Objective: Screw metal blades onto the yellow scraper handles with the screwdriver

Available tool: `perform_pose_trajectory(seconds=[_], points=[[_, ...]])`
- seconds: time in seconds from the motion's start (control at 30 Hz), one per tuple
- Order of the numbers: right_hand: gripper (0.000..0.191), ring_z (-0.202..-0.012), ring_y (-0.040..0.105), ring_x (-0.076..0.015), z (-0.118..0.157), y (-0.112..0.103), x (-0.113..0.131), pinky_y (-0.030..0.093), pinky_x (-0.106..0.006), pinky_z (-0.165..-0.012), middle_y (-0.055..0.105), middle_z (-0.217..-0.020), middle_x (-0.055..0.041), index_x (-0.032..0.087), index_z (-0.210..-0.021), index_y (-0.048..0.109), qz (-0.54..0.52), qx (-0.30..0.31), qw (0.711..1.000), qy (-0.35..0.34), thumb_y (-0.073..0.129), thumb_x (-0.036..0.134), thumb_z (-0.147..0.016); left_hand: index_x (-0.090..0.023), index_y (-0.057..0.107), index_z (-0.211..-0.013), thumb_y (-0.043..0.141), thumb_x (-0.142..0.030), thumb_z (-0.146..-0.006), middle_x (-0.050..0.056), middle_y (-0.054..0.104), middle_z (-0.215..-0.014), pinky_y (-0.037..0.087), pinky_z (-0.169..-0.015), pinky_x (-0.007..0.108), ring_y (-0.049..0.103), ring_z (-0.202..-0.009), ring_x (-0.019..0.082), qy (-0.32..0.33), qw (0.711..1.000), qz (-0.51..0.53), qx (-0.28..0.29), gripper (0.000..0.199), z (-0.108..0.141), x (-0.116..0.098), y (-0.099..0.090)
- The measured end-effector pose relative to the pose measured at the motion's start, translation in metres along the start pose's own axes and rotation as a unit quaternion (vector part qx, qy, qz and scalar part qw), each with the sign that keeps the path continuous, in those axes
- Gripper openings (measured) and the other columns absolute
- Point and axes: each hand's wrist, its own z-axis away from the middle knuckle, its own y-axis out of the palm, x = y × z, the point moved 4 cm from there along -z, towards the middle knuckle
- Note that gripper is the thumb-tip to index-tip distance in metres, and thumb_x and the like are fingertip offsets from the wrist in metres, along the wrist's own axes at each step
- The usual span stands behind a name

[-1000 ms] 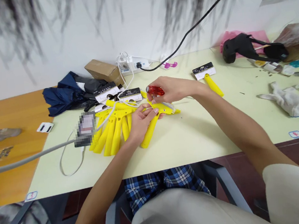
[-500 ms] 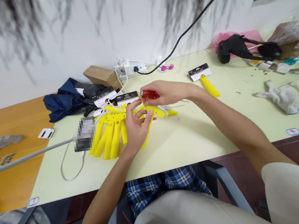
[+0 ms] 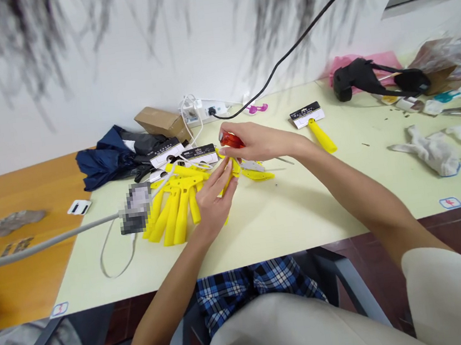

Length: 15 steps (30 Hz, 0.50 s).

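My left hand is closed round a yellow plastic part, with its fingertips close to my right hand. A red translucent screwdriver handle is gripped in my right hand, just above that part; the tool's tip is hidden. Several yellow handles lie fanned out to the left of my left hand. Under my right wrist rest a yellow piece and a grey blade-like piece. Behind the handles lie black-and-white packaging cards.
A yellow-handled tool with a card lies to the right. At the back are a cardboard box, a power strip and a dark blue cloth. White gloves and a black object are at the right. A grey cable crosses the left.
My left fingers have closed in round the yellow part, which has turned and is more hidden. My right hand keeps the red handle. The view has shifted slightly.
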Motion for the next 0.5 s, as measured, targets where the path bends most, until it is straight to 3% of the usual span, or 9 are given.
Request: perform_pose_trajectory(seconds=[0.13, 0.27, 0.4, 0.5], points=[[0.034, -0.068, 0.061, -0.0161, 0.003, -0.003, 0.005, 0.038, -0.032, -0.066, 0.075, -0.082, -0.0025, 0.021, -0.094, 0.059, -0.021, 0.015, 1.000, -0.003, 0.064, 0.048, -0.114, -0.025, 0.080, -0.136, 0.081, -0.037, -0.104, 0.008, 0.086, -0.128, 0.078, -0.082, 0.039, 0.088, -0.106, 0.027, 0.018, 0.998, 0.058, 0.005, 0.034, 0.000, 0.006, 0.005], [0.049, -0.063, 0.054, -0.0138, 0.004, -0.007, 0.004, 0.034, -0.033, -0.064, 0.073, -0.077, -0.0018, 0.019, -0.081, 0.062, -0.013, 0.047, 0.999, -0.011, 0.063, 0.056, -0.114, -0.024, 0.065, -0.129, 0.084, -0.040, -0.104, 0.007, 0.086, -0.113, 0.074, -0.070, 0.031, 0.088, -0.100, 0.025, -0.021, 0.992, 0.128, 0.002, 0.035, -0.003, 0.004, 0.010], [0.045, -0.065, 0.050, -0.0130, 0.004, -0.011, 0.004, 0.031, -0.033, -0.064, 0.070, -0.079, -0.0001, 0.019, -0.080, 0.059, -0.002, 0.058, 0.998, -0.006, 0.068, 0.051, -0.111, -0.030, 0.044, -0.125, 0.085, -0.040, -0.103, 0.001, 0.085, -0.097, 0.067, -0.062, 0.024, 0.087, -0.091, 0.022, -0.060, 0.976, 0.209, 0.007, 0.048, -0.009, -0.001, 0.010], [0.047, -0.063, 0.039, -0.0121, 0.006, -0.016, 0.003, 0.028, -0.034, -0.064, 0.053, -0.070, 0.0041, 0.021, -0.075, 0.049, 0.038, 0.054, 0.998, 0.003, 0.071, 0.043, -0.109, -0.030, 0.040, -0.120, 0.086, -0.042, -0.102, -0.001, 0.084, -0.094, 0.062, -0.058, 0.023, 0.086, -0.084, 0.020, -0.121, 0.960, 0.250, 0.038, 0.051, -0.012, -0.002, 0.011]])
